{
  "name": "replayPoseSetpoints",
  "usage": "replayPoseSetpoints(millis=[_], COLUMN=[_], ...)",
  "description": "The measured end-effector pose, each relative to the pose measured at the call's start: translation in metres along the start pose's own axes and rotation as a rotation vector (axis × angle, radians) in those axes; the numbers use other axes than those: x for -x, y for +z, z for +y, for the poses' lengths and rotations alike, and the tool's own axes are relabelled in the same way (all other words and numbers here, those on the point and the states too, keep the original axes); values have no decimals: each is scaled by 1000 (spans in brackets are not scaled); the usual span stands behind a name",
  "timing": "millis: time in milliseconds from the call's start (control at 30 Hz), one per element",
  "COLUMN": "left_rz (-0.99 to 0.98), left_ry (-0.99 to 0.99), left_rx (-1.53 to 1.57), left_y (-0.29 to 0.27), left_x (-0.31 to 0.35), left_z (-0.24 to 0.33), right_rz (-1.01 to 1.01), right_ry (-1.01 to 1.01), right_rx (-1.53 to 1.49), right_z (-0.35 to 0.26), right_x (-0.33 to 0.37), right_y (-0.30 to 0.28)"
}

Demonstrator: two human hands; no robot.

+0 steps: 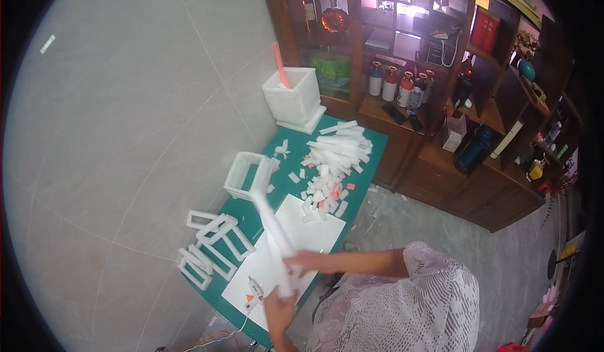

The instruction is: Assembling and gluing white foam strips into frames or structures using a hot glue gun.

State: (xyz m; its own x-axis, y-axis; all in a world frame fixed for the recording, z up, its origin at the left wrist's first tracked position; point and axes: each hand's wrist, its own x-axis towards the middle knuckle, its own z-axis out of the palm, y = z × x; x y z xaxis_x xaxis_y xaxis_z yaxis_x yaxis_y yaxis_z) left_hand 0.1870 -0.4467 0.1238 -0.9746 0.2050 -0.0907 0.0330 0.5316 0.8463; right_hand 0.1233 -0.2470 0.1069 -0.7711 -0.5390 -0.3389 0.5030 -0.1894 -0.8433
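Two long white foam strips cross over a white board (321, 226) on the green table. My right hand (302, 262) is closed round the lower end of the upper foam strip (269, 217), which points away toward the back left. Just below it, my left hand (279, 305) grips the bottom of the lower foam strip (280, 276). The strips overlap in part, and the fingers are slightly blurred. Beside my left hand lies a small glue gun (255, 289) with an orange part and a white cord.
Several white foam frames (217, 239) and a box-shaped foam frame (242, 173) stand along the table's left side. Foam strips (340, 147) and offcuts (324, 191) are heaped at the right. A white foam box (292, 97) holds a pink strip. Behind stands a wooden cabinet (402, 144).
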Motion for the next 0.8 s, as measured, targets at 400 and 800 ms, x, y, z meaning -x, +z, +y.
replayPoseSetpoints(millis=[400, 800], left_rz=[-300, -51], left_ry=[-29, -413], left_rx=[-122, 176], left_y=[14, 14], left_x=[-6, 57], left_z=[4, -119], right_rz=[174, 475], right_ry=[65, -461], right_rx=[-218, -208], right_z=[16, -81], right_x=[24, 12], right_y=[12, -102])
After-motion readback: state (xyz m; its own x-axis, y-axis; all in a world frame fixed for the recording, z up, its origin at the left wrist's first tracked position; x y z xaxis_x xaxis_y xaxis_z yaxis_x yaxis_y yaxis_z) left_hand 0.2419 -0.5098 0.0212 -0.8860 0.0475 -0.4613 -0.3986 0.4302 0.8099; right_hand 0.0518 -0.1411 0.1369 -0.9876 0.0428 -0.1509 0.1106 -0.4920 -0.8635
